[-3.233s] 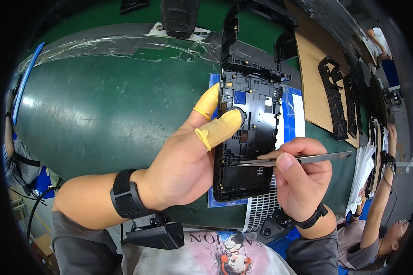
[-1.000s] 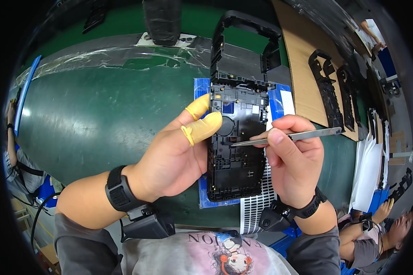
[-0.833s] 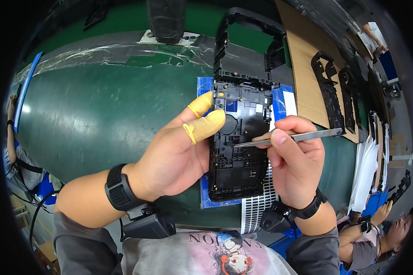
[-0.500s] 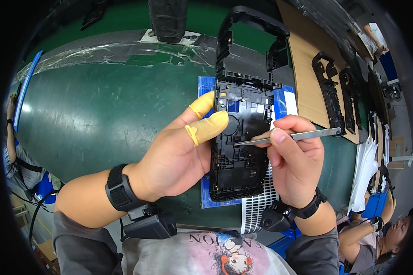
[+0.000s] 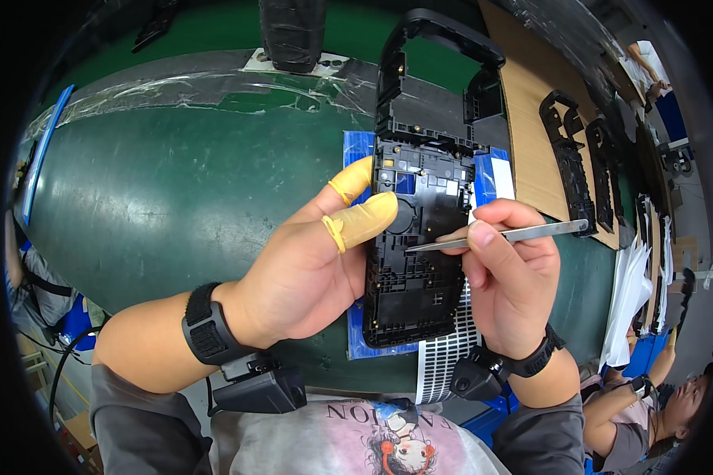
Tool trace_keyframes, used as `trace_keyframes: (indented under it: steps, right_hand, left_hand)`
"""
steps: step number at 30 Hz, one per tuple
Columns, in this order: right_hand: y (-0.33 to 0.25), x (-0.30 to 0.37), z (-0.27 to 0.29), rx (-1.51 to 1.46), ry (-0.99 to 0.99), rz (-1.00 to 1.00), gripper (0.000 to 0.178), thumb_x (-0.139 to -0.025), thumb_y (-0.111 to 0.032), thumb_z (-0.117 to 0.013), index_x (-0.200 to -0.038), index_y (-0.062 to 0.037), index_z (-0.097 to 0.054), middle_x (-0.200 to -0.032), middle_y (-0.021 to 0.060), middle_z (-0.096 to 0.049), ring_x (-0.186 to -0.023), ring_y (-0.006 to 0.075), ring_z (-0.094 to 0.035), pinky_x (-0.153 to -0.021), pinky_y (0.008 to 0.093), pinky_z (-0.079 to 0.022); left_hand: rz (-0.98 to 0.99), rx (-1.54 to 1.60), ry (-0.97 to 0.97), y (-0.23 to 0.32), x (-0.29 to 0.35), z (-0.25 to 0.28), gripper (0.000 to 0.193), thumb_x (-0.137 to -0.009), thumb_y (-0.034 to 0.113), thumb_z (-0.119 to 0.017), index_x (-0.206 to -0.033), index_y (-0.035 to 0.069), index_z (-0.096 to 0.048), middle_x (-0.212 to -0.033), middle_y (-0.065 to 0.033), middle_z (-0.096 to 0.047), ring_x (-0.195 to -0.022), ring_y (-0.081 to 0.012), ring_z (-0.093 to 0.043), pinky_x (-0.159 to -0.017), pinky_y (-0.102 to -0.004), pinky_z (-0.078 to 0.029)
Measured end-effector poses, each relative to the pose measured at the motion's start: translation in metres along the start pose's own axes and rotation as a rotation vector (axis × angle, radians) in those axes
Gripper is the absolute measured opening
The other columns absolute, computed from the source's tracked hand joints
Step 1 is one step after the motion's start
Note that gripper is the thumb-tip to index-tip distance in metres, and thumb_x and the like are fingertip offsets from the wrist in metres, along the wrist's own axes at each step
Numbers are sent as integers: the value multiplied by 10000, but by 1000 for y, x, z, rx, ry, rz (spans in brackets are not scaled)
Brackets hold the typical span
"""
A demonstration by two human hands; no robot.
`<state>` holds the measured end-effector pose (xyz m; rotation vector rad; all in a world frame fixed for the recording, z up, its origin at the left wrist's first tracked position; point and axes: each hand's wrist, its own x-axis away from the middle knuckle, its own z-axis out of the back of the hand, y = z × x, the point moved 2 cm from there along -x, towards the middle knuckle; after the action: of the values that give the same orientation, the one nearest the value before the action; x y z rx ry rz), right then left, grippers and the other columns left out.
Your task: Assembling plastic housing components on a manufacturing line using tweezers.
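My left hand (image 5: 309, 253), with yellow finger cots on thumb and forefinger, grips the left edge of a black plastic housing (image 5: 416, 293). This long part has a molded, ribbed inner face and an open frame at its far end. In my right hand (image 5: 515, 269) is a pair of metal tweezers (image 5: 531, 233), pinched between thumb and fingers. Their tip lies over the middle of the housing; whether it touches, or holds anything, I cannot make out. Under the housing are a blue pad (image 5: 360, 328) and a sheet of small white labels (image 5: 440, 372), both partly covered.
More black housings (image 5: 569, 162) lie on a brown cardboard sheet (image 5: 523, 119) to the right. A dark wrapped post (image 5: 291, 36) stands at the back of the green table (image 5: 174, 182). White sheets (image 5: 627, 293) hang at the right edge, with a co-worker (image 5: 638, 404) beyond.
The housing has shifted very slightly to the right with my left hand. My right hand and the tweezers hold nearly still. The co-worker at right has raised an arm with a dark part.
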<state>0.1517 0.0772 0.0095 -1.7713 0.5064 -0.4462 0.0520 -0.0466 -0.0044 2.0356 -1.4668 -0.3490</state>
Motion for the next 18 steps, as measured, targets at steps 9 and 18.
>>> trace_keyframes:
  steps: [9, 18]
  right_hand:
    - [0, -2, -1, -12, 13, 1, 152, -761, -12, -563, -906, 15, -530, -714, 91, -586, -479, 46, -434, -427, 155, -310]
    - [-46, -8, 26, -143, 147, 269, 153, -769, -31, -541, -911, 19, -517, -659, 75, -540, -461, 61, -417, -422, 164, -313]
  left_hand:
    - [-15, 14, -6, 1, 0, 1, 475, -842, 262, -449, -1245, 73, -281, -1190, -83, -422, -1068, -190, -452, -882, -358, -392]
    - [-80, -117, 75, 5, -8, 12, 574, -668, -67, -464, -1211, 55, -320, -1116, -72, -475, -994, -163, -493, -827, -298, -429]
